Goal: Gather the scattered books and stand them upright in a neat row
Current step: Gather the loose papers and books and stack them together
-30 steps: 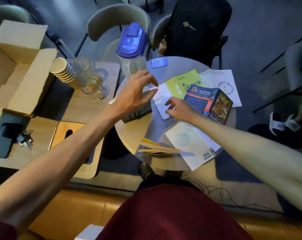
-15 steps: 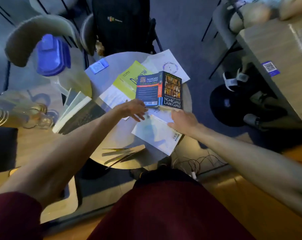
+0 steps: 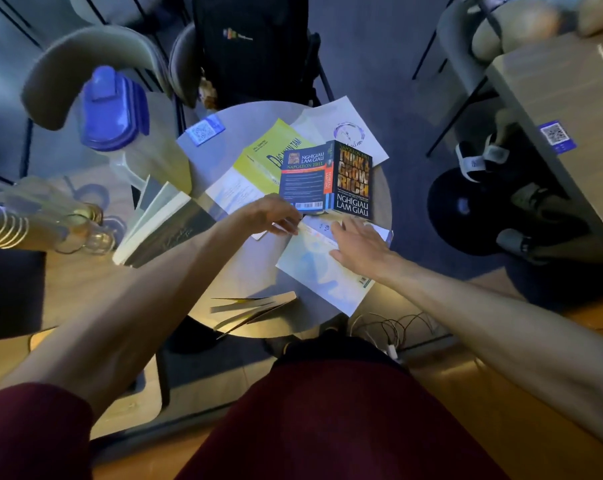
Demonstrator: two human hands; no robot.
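Book (image 3: 327, 178) stands splayed, cover reading "THINK & GROW RICH", Napoleon Hill.

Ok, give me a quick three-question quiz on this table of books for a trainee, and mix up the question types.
1. True or false: the Think and Grow Rich book is closed.
2. The right hand lies flat on: A the pale blue booklet; B a stack of paper cups; C a black backpack.
3. What colour is the lid of the pitcher?
Key: 1 false, it lies open with both covers facing up; 2 A; 3 blue.
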